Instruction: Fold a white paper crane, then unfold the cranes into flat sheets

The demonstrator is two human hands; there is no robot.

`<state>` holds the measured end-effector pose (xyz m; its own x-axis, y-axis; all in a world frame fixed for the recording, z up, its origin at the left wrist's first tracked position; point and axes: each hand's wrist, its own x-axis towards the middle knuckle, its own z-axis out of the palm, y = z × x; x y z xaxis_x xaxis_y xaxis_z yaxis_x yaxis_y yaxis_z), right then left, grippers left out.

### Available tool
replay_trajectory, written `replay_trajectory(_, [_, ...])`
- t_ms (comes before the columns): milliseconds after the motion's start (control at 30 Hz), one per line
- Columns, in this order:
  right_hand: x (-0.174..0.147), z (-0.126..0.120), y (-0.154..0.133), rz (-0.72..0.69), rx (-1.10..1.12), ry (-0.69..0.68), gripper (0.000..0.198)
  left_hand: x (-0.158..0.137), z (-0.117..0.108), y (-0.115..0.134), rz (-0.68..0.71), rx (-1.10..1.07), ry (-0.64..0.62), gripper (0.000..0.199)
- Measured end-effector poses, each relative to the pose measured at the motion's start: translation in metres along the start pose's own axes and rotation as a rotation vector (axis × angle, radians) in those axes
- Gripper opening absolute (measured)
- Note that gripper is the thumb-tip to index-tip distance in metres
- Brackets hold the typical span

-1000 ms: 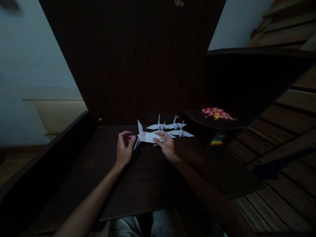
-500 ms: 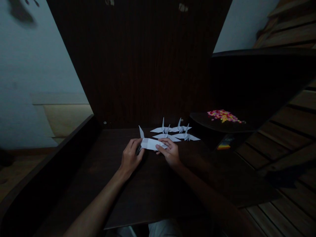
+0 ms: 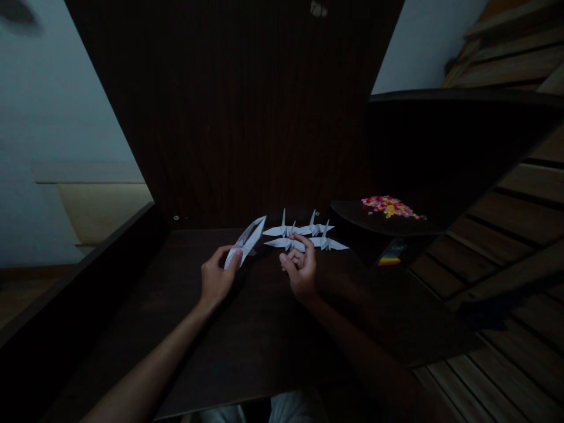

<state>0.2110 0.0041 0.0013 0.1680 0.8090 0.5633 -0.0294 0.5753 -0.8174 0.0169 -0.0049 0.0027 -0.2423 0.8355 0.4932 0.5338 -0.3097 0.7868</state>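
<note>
A folded white paper (image 3: 249, 239), long and pointed, is pinched in my left hand (image 3: 219, 273). Its tip slants up to the right and an open fold shows along its upper side. To the right, my right hand (image 3: 300, 267) is apart from that paper, fingers loosely curled, and I see nothing between them. Just behind it on the dark desk (image 3: 247, 335) stand several white paper cranes (image 3: 326, 242) in two rows, wings spread and points up. My right hand's fingers partly cover one crane in the front row.
A heap of small pink, red and yellow pieces (image 3: 392, 205) lies on a rounded dark shelf (image 3: 352, 214) at the right. Under that shelf is a small object with yellow and orange bands (image 3: 391, 254). A tall dark panel (image 3: 238, 117) rises behind the desk, and a low side board (image 3: 88, 276) borders it at left.
My right hand has let go of the folded paper and curled its fingers. My left hand has turned the paper so it points up and right. The view has shifted slightly.
</note>
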Motion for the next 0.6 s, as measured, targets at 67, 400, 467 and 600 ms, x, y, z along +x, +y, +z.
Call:
replay_trajectory(67, [-0.003, 0.003, 0.005, -0.031, -0.091, -0.020, 0.036, -0.004, 0.002, 0.002, -0.070, -0.081, -0.019, 0.031])
replay_trajectory(400, [-0.015, 0.013, 0.012, 0.064, -0.108, -0.290, 0.019, -0.020, 0.002, 0.022, 0.128, -0.038, -0.218, 0.020])
replay_trajectory(467, [-0.015, 0.013, 0.009, 0.052, -0.098, -0.279, 0.020, -0.021, 0.003, 0.020, 0.161, -0.030, -0.225, 0.019])
replay_trajectory(600, [-0.016, 0.011, 0.003, -0.029, -0.215, -0.275, 0.019, -0.021, 0.005, 0.015, 0.239, 0.020, -0.092, 0.025])
